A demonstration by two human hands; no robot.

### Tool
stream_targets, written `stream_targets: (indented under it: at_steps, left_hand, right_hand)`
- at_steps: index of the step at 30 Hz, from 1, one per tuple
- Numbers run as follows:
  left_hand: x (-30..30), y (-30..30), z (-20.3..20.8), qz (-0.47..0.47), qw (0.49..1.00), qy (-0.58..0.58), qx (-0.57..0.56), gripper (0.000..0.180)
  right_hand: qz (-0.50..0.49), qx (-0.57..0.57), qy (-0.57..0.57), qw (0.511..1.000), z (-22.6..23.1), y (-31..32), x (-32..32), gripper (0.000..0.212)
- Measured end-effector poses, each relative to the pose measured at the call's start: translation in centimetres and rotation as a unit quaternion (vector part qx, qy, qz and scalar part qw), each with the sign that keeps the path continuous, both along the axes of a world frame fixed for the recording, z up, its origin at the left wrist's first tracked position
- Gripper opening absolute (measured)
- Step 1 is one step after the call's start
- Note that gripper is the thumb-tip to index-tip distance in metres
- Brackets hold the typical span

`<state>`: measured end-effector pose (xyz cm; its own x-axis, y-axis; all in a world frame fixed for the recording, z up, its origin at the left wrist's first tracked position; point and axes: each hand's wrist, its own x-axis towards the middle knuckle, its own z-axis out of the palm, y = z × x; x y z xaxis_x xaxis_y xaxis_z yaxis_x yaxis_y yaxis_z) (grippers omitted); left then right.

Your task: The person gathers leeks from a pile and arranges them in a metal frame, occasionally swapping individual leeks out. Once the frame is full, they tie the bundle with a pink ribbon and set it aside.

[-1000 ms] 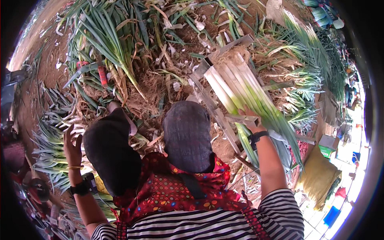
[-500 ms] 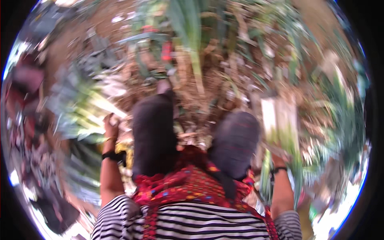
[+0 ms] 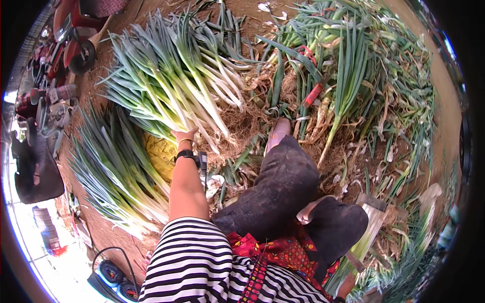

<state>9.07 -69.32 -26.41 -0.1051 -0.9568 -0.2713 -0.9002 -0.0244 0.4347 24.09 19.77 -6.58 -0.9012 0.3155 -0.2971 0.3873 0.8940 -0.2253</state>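
At the left, a broad pile of leeks (image 3: 172,76) lies with blue-green leaves pointing away and white shanks toward me. My left hand (image 3: 186,135), wearing a dark wristband, is closed round a leek's pale green shank at the pile's near edge. My right hand (image 3: 346,286) is low at the right, partly cut off by my clothing and the leaves. Beside it juts a flat brownish piece (image 3: 355,261), seemingly held in it, though its kind is unclear. Close by, a thick white-and-green stalk (image 3: 373,222) lies near a dark block (image 3: 371,202).
A second leek bundle (image 3: 121,171) lies nearer me, beside yellow sheeting (image 3: 160,155). Ahead right is a heap of untrimmed leeks (image 3: 348,70) with a red strap (image 3: 312,95). A red motorbike (image 3: 76,43) stands far left. My bent knee (image 3: 275,187) is between my arms.
My view has swung left, and the blur has gone. My left arm now reaches forward over the leek pile; my right hand has shifted to the lower edge of view.
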Motion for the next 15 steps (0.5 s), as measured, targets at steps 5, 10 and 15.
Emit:
stream_targets:
  at_steps: [5, 10, 15]
  left_hand:
    - [-2.1, 0.4, 0.6, 0.123, 0.983, 0.100, 0.094, 0.088]
    - [-4.5, 3.8, 8.8, 0.026, 0.820, 0.447, 0.357, 0.029]
    - [-2.1, 2.8, 17.6, 0.005, 0.637, 0.675, 0.372, 0.028]
  right_hand:
    - [0.200, 0.300, -0.190, 0.913, 1.3, 7.7, 0.6, 0.036]
    - [0.144, 0.367, -0.021, 0.919, 7.0, 11.1, -1.2, 0.037]
    - [-0.028, 0.095, 0.085, 0.991, 11.1, 0.9, -14.3, 0.033]
